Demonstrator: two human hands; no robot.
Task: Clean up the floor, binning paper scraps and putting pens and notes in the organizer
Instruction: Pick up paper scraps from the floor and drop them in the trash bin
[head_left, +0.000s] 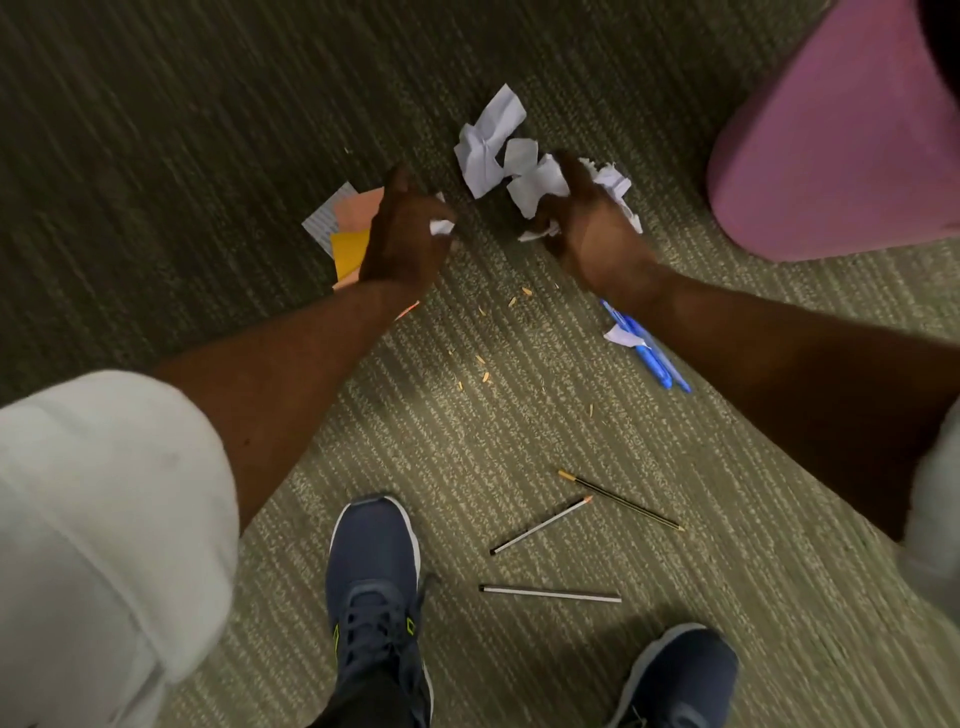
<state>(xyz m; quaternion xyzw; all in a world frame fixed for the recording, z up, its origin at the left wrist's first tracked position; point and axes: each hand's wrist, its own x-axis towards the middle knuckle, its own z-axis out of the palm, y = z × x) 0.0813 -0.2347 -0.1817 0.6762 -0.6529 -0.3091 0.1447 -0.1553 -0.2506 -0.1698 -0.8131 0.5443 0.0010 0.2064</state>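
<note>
Both hands reach down to the carpet. My left hand (402, 234) is closed on a small white paper scrap (441, 227). My right hand (582, 223) grips crumpled white paper (537, 187) from a pile of white scraps (488, 140). Under my left hand lie coloured notes (349, 244), orange, pink and a lined white one. Blue pens (652, 353) with a small white scrap (622, 336) on them lie below my right wrist. Nearer my feet lie a black pencil (621, 500) and two silver pens (540, 525) (549, 593).
A pink rounded seat (841, 156) stands at the upper right, close to the paper pile. My two dark blue shoes (374, 587) (680, 675) stand at the bottom. Small tan crumbs (485, 364) dot the carpet between hands and feet.
</note>
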